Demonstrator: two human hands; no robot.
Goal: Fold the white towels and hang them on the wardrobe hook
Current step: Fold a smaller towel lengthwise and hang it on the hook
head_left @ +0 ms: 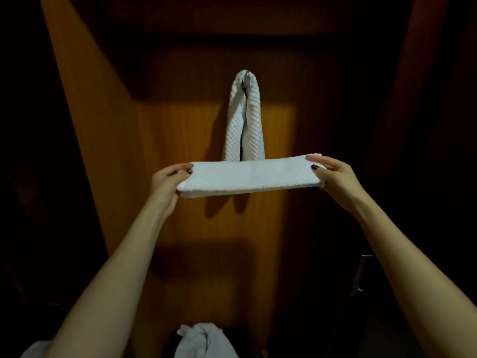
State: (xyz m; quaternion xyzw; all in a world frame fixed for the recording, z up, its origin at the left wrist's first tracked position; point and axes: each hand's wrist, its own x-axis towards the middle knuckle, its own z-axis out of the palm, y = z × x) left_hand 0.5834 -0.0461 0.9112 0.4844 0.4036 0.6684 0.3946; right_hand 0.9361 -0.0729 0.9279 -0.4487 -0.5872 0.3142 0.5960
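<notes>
White towel [247, 177], fingers [319, 160] at both ends

Dim room, warm-lit orange-brown wood panel [180, 130] from centre up to 11 o'clock, deep shadow over the sides at 9 and 3 o'clock, metal handle [361, 273] at 4 o'clock.
</notes>
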